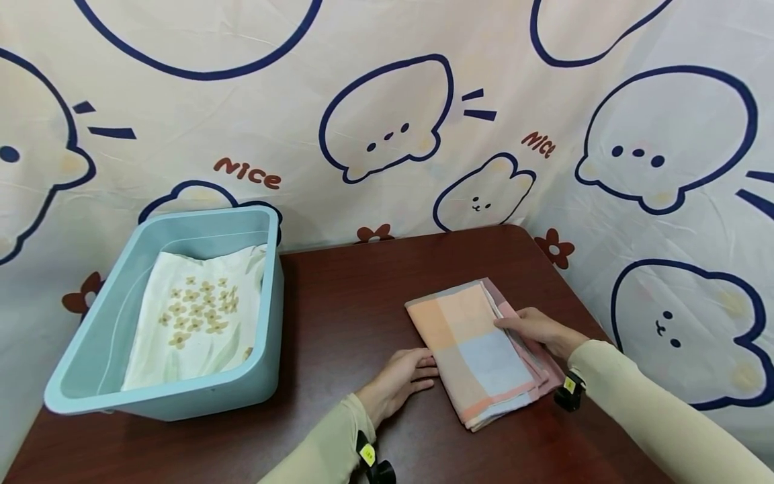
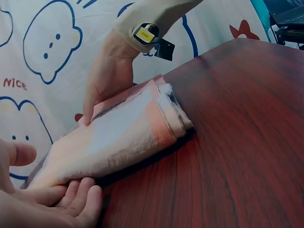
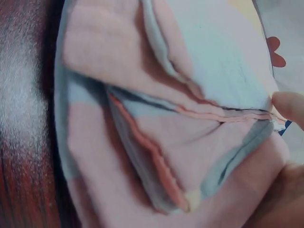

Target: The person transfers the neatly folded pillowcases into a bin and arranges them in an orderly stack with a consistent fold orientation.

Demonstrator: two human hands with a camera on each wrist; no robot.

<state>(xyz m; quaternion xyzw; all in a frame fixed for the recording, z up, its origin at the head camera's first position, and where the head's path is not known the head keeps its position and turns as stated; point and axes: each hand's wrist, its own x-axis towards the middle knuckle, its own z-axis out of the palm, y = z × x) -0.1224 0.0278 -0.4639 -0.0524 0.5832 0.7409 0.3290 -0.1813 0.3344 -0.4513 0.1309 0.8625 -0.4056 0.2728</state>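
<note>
A folded checked towel (image 1: 478, 349) in peach, pale blue and pink lies on the table, its layers stacked in a rough rectangle. My right hand (image 1: 538, 329) pinches the towel's right edge, thumb on top; in the right wrist view the thumb (image 3: 287, 107) presses beside the open folds. Along the towel's left edge, my left hand (image 1: 402, 380) touches with extended fingers. The left wrist view shows those fingers (image 2: 83, 199) against the lower edge and the thumb raised off the cloth. Whether the fingertips reach beneath the towel is hard to tell.
A light blue plastic basin (image 1: 275, 302) stands on the left of the dark red wooden table (image 1: 338, 302). Inside it lies a white cloth (image 1: 199, 316) with yellowish flowers. A cartoon-printed curtain (image 1: 387, 121) hangs behind the table and along its right side.
</note>
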